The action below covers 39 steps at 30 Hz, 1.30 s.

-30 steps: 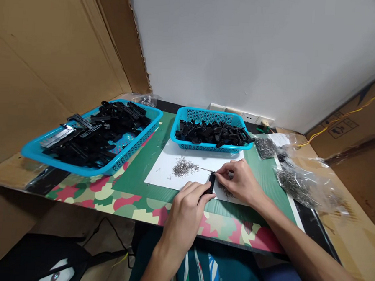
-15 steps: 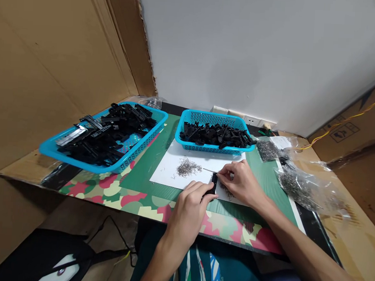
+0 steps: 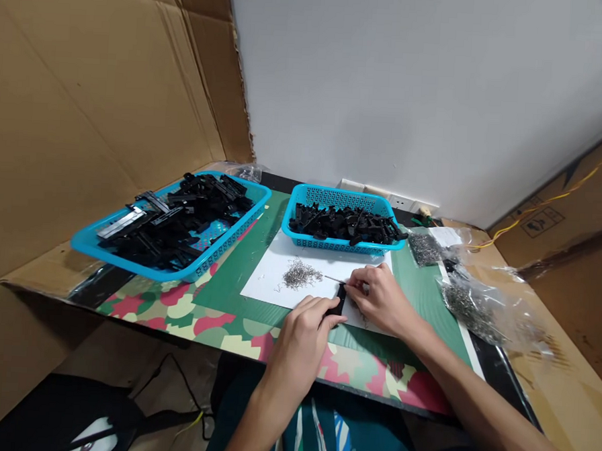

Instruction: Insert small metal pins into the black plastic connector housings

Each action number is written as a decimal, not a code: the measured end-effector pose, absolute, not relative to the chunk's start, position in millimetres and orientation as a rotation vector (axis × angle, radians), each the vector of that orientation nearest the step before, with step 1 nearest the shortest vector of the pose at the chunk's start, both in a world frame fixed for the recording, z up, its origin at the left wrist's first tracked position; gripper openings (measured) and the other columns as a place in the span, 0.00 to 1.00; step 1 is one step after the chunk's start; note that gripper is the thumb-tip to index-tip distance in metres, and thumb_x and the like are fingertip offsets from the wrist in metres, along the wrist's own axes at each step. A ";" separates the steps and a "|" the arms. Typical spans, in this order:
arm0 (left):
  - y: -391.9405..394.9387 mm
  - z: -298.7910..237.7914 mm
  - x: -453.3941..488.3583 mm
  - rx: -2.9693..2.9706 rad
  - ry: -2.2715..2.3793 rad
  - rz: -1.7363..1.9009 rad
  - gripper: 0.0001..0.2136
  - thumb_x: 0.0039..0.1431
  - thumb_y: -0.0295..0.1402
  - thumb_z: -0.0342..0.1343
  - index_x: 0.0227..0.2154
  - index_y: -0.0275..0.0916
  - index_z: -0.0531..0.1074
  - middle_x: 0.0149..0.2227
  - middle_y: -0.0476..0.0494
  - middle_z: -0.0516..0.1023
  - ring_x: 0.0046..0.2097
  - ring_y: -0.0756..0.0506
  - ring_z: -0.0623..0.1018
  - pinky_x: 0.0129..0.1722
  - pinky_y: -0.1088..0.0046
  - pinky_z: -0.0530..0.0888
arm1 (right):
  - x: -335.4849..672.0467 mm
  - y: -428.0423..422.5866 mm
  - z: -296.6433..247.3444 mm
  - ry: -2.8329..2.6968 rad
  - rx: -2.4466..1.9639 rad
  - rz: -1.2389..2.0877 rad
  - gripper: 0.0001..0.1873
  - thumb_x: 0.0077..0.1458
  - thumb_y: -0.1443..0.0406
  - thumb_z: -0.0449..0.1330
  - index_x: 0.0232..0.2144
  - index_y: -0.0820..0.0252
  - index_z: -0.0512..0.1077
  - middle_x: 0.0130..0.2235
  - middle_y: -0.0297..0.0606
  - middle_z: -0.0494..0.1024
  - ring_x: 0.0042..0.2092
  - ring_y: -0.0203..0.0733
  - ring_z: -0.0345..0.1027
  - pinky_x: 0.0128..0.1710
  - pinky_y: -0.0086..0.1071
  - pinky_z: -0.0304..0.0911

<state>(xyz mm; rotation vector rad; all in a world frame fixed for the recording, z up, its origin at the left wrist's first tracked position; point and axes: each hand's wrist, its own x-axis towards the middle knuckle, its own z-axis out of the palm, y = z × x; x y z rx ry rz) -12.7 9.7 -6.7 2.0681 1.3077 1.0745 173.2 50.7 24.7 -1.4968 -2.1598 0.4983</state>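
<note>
My left hand (image 3: 310, 321) is closed round a small black plastic part (image 3: 341, 296), holding it over the near edge of the white sheet (image 3: 262, 287). At the part's upper end, the fingertips of my right hand (image 3: 373, 291) pinch a thin metal rod (image 3: 334, 279) that points left; its grip end is hidden by the fingers. Just left of the rod's tip lies a pile of tiny metal springs (image 3: 301, 274). More small metal pieces lie partly covered beneath my right hand, too hidden to make out.
Two blue baskets, a left one (image 3: 132, 268) and a back one (image 3: 345, 244), hold many black plastic parts. Clear bags of small metal pieces, one far (image 3: 425, 248) and one near (image 3: 471, 308), lie at right. Cardboard (image 3: 102, 74) stands at left; a socket strip (image 3: 402, 202) runs along the wall.
The view has shifted slightly. Both hands keep their grips on the black part and the rod at nearly the same spot; little else differs.
</note>
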 end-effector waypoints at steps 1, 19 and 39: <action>10.1 -7.3 -12.9 2.055 1.333 1.078 0.11 0.61 0.19 0.65 0.44 0.40 0.80 0.38 0.46 0.84 0.41 0.42 0.83 0.40 0.68 0.77 | 174.2 50.9 25.8 -2.164 -1.490 0.504 0.12 0.63 0.71 0.60 0.26 0.59 0.75 0.28 0.34 0.79 0.33 0.40 0.69 0.45 0.38 0.54; 10.4 -18.5 -16.5 2.047 1.423 1.073 0.07 0.67 0.25 0.58 0.43 0.42 0.76 0.37 0.45 0.79 0.41 0.41 0.82 0.40 0.67 0.77 | 176.1 67.3 19.6 -2.202 -1.592 0.393 0.06 0.64 0.70 0.61 0.34 0.57 0.76 0.39 0.40 0.80 0.44 0.50 0.69 0.45 0.39 0.59; 15.4 -12.0 -20.1 2.106 1.392 1.107 0.08 0.64 0.24 0.59 0.40 0.43 0.80 0.31 0.49 0.77 0.30 0.46 0.77 0.32 0.73 0.74 | 179.0 64.3 14.5 -1.605 -1.218 0.962 0.12 0.61 0.58 0.65 0.28 0.60 0.76 0.33 0.39 0.82 0.34 0.43 0.76 0.36 0.33 0.70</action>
